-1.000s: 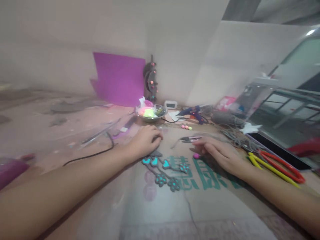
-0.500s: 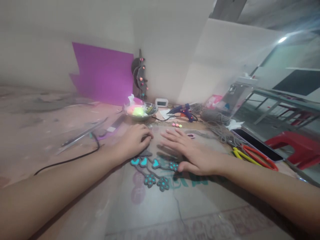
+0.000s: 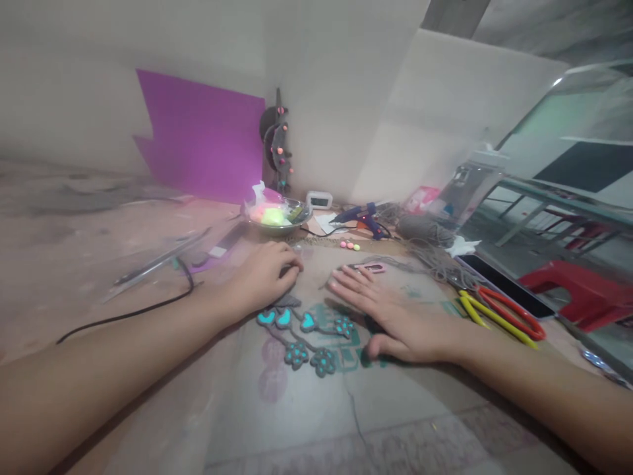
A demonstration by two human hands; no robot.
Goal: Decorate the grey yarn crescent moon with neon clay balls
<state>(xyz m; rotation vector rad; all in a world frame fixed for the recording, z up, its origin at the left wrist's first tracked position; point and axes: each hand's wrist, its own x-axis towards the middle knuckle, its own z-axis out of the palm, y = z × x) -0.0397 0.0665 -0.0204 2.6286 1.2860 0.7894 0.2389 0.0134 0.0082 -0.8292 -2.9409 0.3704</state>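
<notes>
My left hand (image 3: 271, 277) rests on the sheet-covered worktop with its fingers curled in. What those fingers hold, if anything, is hidden. Just below it lies a grey ornament (image 3: 291, 330) of stems, turquoise-filled hearts and dotted flowers; its upper end runs toward that hand. To the right, my right hand (image 3: 383, 313) is spread flat, palm down, fingers stretched out. Beyond its fingertips lie small thread snips (image 3: 373, 268), partly covered. The magenta ball seen earlier does not show; the palm may hide it.
Behind stand a metal bowl (image 3: 277, 228) with bright clay packs, a white digital clock (image 3: 319, 200) and a blue glue gun (image 3: 361, 218). Several small coloured balls (image 3: 350, 246) lie in front. Rightward are grey yarn (image 3: 425, 231), red-and-yellow-handled pliers (image 3: 514, 316) and a phone (image 3: 509, 287).
My right hand has moved left from beside the snips and magenta ball and flattened, then shifted slightly right and nearer. My left hand keeps its curled pose. The camera view has swung right.
</notes>
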